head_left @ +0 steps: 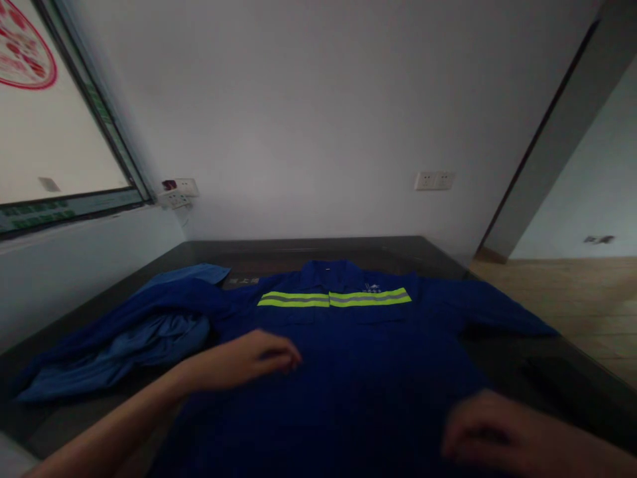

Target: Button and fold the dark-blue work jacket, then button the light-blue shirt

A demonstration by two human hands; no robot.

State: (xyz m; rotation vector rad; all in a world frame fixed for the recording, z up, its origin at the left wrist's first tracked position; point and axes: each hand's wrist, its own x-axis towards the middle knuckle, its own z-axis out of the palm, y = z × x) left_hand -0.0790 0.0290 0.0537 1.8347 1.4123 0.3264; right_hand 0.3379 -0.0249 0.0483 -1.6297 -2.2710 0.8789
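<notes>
A dark blue work jacket (348,345) with a yellow and grey reflective band across the chest lies spread flat on a dark table (557,385), collar away from me. My left hand (249,358) rests on the jacket's left front, fingers stretched out and together, palm down. My right hand (490,431) lies low on the jacket's right side near the hem, fingers bent downward on the cloth and blurred. Neither hand lifts any cloth.
A second blue garment (124,338) lies crumpled at the table's left. A white wall with sockets (434,180) stands behind the table, a window (54,153) at the left, and a doorway with wooden floor (587,299) at the right.
</notes>
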